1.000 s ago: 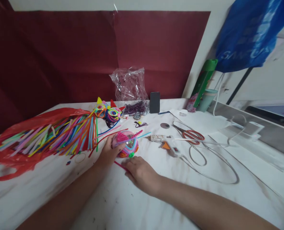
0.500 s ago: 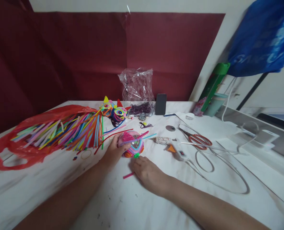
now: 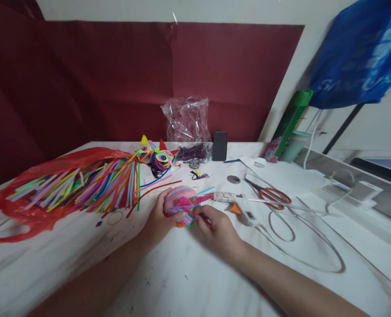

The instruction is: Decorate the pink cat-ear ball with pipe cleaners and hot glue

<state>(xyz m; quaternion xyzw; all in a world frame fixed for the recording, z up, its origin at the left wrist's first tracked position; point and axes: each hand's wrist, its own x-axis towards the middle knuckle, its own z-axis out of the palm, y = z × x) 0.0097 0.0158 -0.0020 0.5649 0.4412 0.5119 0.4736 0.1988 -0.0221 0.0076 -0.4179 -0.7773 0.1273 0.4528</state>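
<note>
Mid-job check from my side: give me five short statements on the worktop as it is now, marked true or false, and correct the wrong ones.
1. The left hand holds the colorful craft ball. True.
2. The scissors lie to the left of the ball. False: they lie to its right.
3. The right hand grips the glue gun. False: its fingers are at the ball, and the glue gun lies apart from it.
4. The dark phone-like slab stands upright. True.
5. The plastic bag by the fuzzy strips is green. False: it is red.
</note>
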